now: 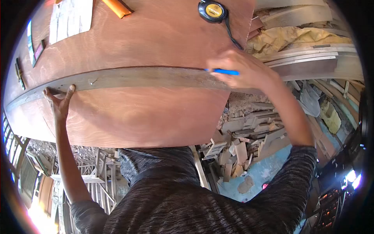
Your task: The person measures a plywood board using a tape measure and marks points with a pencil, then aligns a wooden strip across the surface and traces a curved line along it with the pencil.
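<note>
A long, greyish wooden strip (128, 78) lies across the reddish plywood sheet (156, 117), looking curved through the wide lens. At its left part my left hand (61, 104) presses on it, thumb and fingertips spread apart. My right hand (237, 70) is closed around a blue pen (226, 72), somewhat blurred. The pen's tip end is at the strip's far edge, near its right part. A dark line runs along that edge; whether it is a drawn mark or shadow I cannot tell.
On the sheet's far part are a tape measure (212, 11) with a black strap, an orange tool (117, 7) and a paper sheet (71, 19). A small dark object (19, 73) sits far left. Wood offcuts (237, 152) cover the floor; stacked boards (307, 58) stand right.
</note>
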The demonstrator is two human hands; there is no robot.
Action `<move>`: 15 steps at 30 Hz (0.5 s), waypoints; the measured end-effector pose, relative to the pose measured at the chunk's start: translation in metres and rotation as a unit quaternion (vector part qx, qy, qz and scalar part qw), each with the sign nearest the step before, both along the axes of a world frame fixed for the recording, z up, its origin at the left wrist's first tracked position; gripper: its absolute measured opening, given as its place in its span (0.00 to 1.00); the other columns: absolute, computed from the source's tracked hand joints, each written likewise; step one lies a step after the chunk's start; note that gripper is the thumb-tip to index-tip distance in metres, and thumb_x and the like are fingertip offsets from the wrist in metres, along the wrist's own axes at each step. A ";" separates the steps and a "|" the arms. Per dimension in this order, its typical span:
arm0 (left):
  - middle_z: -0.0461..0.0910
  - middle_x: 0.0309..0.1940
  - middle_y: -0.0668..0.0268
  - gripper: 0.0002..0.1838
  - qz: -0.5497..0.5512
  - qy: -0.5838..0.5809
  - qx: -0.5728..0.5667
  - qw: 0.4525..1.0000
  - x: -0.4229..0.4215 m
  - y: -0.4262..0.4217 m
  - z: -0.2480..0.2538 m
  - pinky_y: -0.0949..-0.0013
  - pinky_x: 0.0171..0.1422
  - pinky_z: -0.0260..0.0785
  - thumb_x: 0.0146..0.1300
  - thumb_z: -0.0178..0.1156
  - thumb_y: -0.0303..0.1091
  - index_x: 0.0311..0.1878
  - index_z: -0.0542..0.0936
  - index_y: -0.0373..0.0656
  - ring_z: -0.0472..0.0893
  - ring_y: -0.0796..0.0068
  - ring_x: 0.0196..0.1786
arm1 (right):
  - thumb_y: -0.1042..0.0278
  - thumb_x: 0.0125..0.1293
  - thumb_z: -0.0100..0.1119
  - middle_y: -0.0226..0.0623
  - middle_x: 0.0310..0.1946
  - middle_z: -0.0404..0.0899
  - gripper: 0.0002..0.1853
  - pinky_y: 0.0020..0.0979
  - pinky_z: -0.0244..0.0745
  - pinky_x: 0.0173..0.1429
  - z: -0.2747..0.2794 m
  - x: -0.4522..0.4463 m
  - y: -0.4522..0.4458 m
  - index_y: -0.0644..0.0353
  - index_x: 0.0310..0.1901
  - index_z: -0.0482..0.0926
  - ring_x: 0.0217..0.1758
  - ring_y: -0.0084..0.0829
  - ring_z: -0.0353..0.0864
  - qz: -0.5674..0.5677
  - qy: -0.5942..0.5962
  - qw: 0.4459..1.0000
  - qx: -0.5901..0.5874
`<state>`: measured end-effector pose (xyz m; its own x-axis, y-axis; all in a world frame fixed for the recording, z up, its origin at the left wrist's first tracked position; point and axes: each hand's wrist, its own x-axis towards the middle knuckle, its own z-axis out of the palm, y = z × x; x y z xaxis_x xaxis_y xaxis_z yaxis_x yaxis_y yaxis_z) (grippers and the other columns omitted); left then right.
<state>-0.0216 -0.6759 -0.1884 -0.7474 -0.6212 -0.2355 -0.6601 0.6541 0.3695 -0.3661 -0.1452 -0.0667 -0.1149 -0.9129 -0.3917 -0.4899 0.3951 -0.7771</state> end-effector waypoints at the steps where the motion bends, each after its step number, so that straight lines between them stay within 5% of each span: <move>1: 0.51 0.77 0.35 0.71 -0.002 -0.005 -0.007 1.000 0.002 -0.001 0.000 0.49 0.85 0.46 0.54 0.79 0.64 0.79 0.46 0.21 0.53 0.43 0.81 | 0.72 0.68 0.63 0.46 0.24 0.79 0.05 0.48 0.71 0.34 0.009 -0.004 0.021 0.62 0.37 0.77 0.29 0.49 0.82 -0.002 0.027 1.000 0.011; 2: 0.58 0.73 0.41 0.65 -0.003 -0.010 -0.027 1.000 0.002 -0.001 -0.001 0.51 0.83 0.50 0.57 0.79 0.59 0.79 0.49 0.24 0.59 0.49 0.78 | 0.72 0.68 0.64 0.46 0.25 0.79 0.05 0.47 0.72 0.35 0.015 -0.008 0.041 0.62 0.38 0.77 0.30 0.49 0.82 -0.019 0.025 0.999 0.038; 5: 0.43 0.81 0.31 0.75 0.008 -0.008 0.012 1.000 -0.003 0.004 0.006 0.47 0.88 0.41 0.53 0.77 0.69 0.80 0.43 0.20 0.45 0.39 0.85 | 0.71 0.68 0.64 0.46 0.26 0.80 0.06 0.47 0.73 0.37 0.023 -0.010 0.070 0.62 0.39 0.77 0.32 0.50 0.83 -0.059 0.025 0.995 0.081; 10: 0.45 0.81 0.32 0.75 0.009 -0.023 0.004 1.000 -0.006 0.004 0.009 0.47 0.88 0.42 0.52 0.77 0.70 0.80 0.44 0.20 0.46 0.40 0.85 | 0.72 0.68 0.65 0.46 0.27 0.80 0.05 0.46 0.73 0.35 0.014 -0.002 0.053 0.62 0.39 0.78 0.31 0.50 0.83 -0.057 0.030 0.998 0.017; 15: 0.48 0.80 0.32 0.74 -0.002 -0.033 -0.024 0.999 0.002 -0.008 0.002 0.47 0.87 0.43 0.53 0.77 0.69 0.80 0.45 0.20 0.49 0.40 0.84 | 0.73 0.66 0.65 0.46 0.28 0.82 0.05 0.45 0.75 0.36 0.019 -0.014 0.088 0.62 0.40 0.79 0.31 0.48 0.83 -0.093 0.004 0.990 0.104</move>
